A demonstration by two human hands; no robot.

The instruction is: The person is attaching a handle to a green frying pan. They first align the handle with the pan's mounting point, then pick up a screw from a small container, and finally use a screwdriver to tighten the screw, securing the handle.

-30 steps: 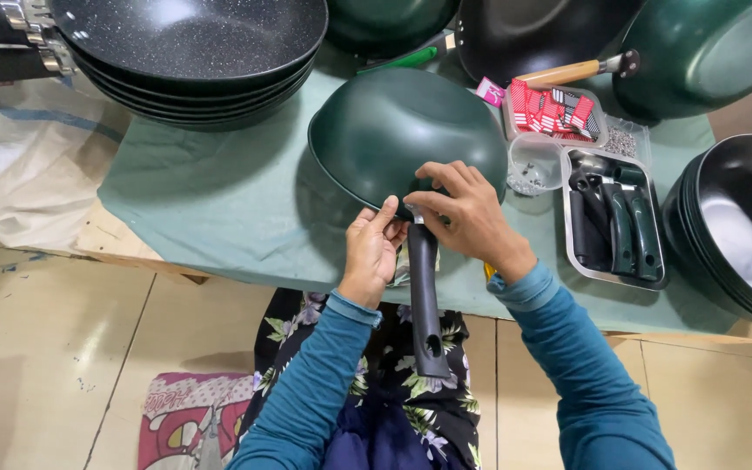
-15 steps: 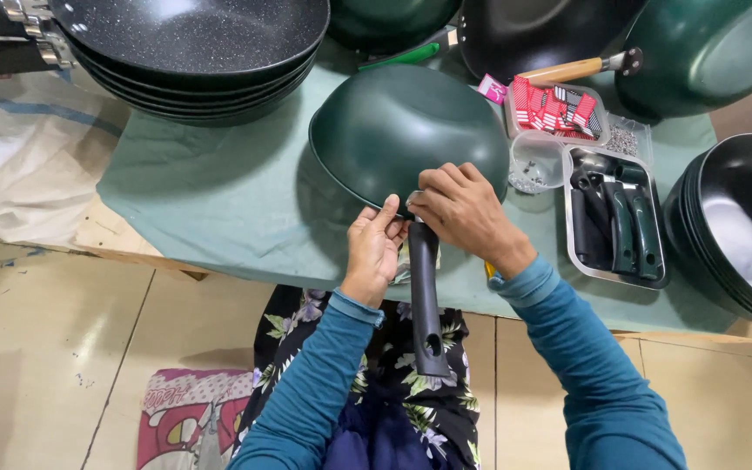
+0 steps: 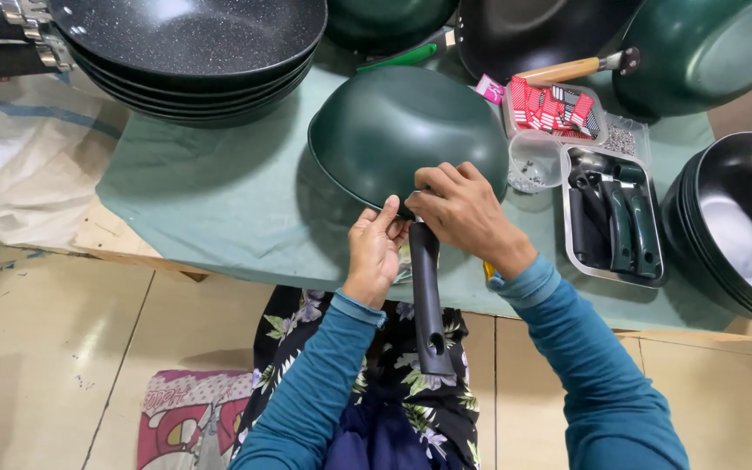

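— Dark green, matte, bowl-shaped: pan [image 3: 406,130] upside down on the table [image 3: 211,209], centre of the frame, slightly above the middle. Black handle [image 3: 426,296] joined at the near rim, long axis running straight down the frame, out past the table edge and over the flowered lap.

— Which way from the grips?

— Joint of handle and pan right between both. Right hand [image 3: 463,209] on top of the joint, fingers curled down over it, closed around something too small to make out. Left hand [image 3: 376,248] just left of the handle's upper end, thumb and fingertips pinched against it, closed on the handle root. Both equally near; right one higher in the frame, over the pan's rim.

— Look of the pan?

— Smooth, no speckle, faint sheen on the dome. Handle plain black with a hanging hole near the lower end.

— Around it?

— Stack of black speckled pans [image 3: 193,43] upper left. Metal tray [image 3: 611,218] of spare handles right of centre, a clear cup [image 3: 533,161] of tiny screws beside it. More black pans [image 3: 741,226] at the right edge.
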